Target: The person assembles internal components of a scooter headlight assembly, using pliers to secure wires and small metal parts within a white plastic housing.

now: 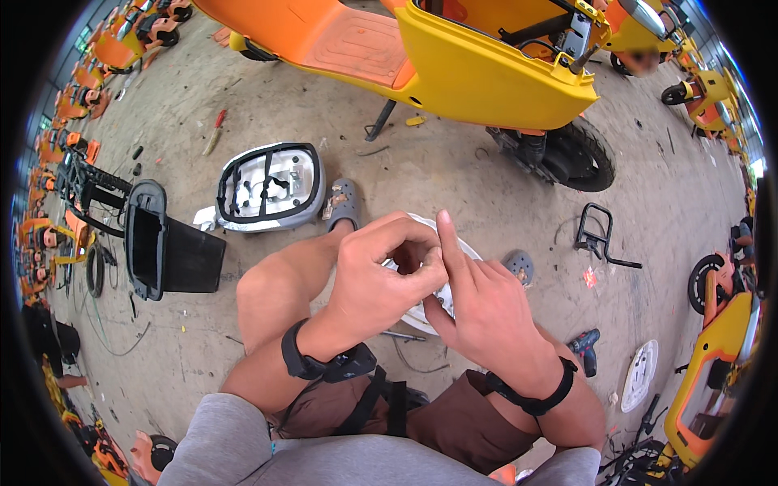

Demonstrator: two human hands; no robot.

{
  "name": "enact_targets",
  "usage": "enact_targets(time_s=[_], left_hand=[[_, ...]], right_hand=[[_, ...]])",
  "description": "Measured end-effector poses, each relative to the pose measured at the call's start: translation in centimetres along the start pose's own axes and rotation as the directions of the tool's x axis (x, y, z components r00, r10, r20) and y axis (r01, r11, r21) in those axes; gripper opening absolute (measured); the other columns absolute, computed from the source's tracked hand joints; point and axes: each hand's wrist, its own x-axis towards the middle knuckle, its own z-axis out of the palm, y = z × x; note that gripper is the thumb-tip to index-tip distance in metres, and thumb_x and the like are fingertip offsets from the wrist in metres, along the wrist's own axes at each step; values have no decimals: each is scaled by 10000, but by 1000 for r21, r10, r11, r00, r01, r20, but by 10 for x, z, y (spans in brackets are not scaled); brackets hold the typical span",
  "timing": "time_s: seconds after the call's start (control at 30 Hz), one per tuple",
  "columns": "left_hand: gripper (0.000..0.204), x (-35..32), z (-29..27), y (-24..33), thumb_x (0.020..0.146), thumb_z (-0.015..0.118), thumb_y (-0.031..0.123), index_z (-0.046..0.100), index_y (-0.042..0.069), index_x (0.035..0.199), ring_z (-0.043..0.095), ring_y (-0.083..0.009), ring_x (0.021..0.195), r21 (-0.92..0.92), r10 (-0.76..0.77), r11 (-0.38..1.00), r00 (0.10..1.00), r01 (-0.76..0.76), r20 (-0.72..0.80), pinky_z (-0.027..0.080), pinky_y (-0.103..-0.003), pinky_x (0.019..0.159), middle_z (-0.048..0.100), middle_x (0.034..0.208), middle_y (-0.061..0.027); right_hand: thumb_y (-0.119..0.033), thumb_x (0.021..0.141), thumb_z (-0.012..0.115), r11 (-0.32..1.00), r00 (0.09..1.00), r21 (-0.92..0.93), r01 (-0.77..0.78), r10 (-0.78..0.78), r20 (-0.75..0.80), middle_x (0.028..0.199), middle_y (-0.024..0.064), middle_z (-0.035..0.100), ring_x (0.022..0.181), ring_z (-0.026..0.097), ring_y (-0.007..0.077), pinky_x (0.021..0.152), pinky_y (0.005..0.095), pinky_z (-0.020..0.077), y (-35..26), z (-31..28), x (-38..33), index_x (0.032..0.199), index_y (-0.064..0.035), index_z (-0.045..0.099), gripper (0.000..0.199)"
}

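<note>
We note the bare left fingers [412, 229] curled into a ring, meeting the bare right fingers [450, 243], index extended and thumb apart; we cannot tell what, if anything, either holds. A white, rounded panel [418, 316] sits beneath them, presumably for easy reach.

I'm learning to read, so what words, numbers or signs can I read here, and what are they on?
None can be read.
Near yellow scooter: no lettering I can read.
Cordless drill: any marks are too small to read.
Distant scooters: too small to tell.
</note>
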Motion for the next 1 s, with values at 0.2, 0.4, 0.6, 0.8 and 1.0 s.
enact_targets(time_s=[0.2, 0.4, 0.6, 0.8, 1.0], left_hand=[[77, 2, -5, 6, 838, 672, -28, 664, -38, 913, 618, -74, 713, -267, -142, 950, 986, 159, 85, 514, -225, 617, 654, 830, -35], [79, 3, -9, 9, 869, 648, -24, 660, -62, 938, 641, -89, 760, -353, -210, 902, 967, 249, 146, 558, -246, 669, 669, 868, -63], [104, 5, -10, 12, 874, 667, -2, 675, -67, 955, 657, -91, 735, -280, -233, 919, 954, 279, 188, 551, -230, 645, 695, 856, -71], [105, 5, -6, 6, 865, 704, 33, 697, -48, 932, 663, -79, 694, -209, -187, 955, 974, 210, 126, 520, -209, 597, 704, 800, -61], [93, 4, -6, 5, 812, 725, 31, 695, -20, 882, 623, -71, 622, -30, -97, 995, 993, 99, 61, 491, -217, 554, 688, 767, -48]], right_hand=[[-116, 766, 738, 948, 1000, 317, -16, 12, 14, 971, 172, 690, 758, 681, 310, 697, 378, 532, 0, 0, 0, 1540, 51, 222, 945], [-94, 776, 729, 898, 999, 438, -42, 30, 33, 977, 194, 705, 766, 687, 355, 729, 411, 553, 3, 0, 0, 1546, 50, 187, 953], [-93, 775, 728, 931, 1000, 365, -8, 10, -5, 915, 177, 695, 748, 679, 342, 696, 401, 536, 9, 3, 0, 1540, 50, 217, 931], [-112, 772, 728, 973, 1000, 232, 6, -4, -11, 833, 148, 670, 708, 662, 300, 672, 368, 504, 8, 1, -1, 1533, 51, 249, 914], [-119, 766, 733, 981, 1000, 192, 9, -9, -2, 841, 136, 670, 704, 660, 289, 672, 367, 501, 7, 1, -1, 1530, 54, 259, 915]])
